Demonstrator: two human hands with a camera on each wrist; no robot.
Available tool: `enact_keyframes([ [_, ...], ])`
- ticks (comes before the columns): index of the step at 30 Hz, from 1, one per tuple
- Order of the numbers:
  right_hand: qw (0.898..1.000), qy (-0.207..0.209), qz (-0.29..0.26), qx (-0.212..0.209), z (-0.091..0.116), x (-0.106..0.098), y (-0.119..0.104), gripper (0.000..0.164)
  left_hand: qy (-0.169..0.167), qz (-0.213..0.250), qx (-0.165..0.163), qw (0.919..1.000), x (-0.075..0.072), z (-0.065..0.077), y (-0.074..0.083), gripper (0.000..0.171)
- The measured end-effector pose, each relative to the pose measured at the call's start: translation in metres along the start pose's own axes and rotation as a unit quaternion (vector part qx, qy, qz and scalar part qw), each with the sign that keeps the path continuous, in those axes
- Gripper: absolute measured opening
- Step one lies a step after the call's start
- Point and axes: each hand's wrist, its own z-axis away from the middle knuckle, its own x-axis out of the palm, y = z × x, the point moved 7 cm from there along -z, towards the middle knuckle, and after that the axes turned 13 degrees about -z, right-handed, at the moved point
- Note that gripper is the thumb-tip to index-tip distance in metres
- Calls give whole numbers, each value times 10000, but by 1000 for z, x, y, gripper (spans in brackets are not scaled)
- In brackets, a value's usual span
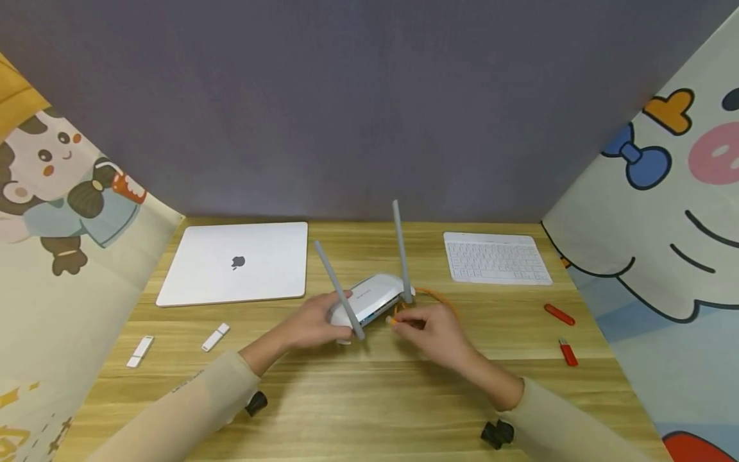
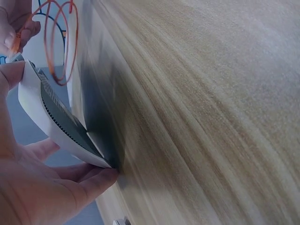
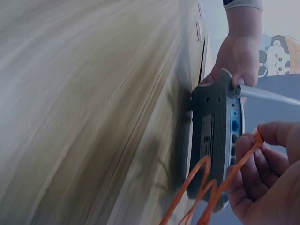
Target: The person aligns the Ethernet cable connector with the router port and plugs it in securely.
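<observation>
My left hand (image 1: 314,323) grips one end of a white router (image 1: 372,296) with two grey antennas, thumb on the near side and fingers at the far side. In the left wrist view the router (image 2: 49,112) is tipped up, its lower edge close to the table. My right hand (image 1: 435,337) pinches the plug end of an orange network cable (image 1: 441,298) between thumb and forefinger. The right wrist view shows that plug (image 3: 258,138) just off the row of ports (image 3: 235,125) on the router's edge. Loops of the cable (image 3: 234,172) hang below the fingers.
A closed silver laptop (image 1: 268,269) lies at the back left, a white keyboard (image 1: 496,262) at the back right. Two white USB sticks (image 1: 215,337) are on the left. To the right lie a red USB stick (image 1: 568,353) and another slim red piece (image 1: 559,314).
</observation>
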Motion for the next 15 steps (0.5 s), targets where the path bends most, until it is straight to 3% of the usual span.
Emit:
enact_keyframes([
  [8, 9975, 252, 581, -327, -7, 18, -5, 8, -2, 162, -53, 9999, -1, 1, 1, 89],
  [15, 9990, 321, 300, 57, -11, 21, 5, 6, -40, 118, -15, 9999, -2, -1, 3, 87],
])
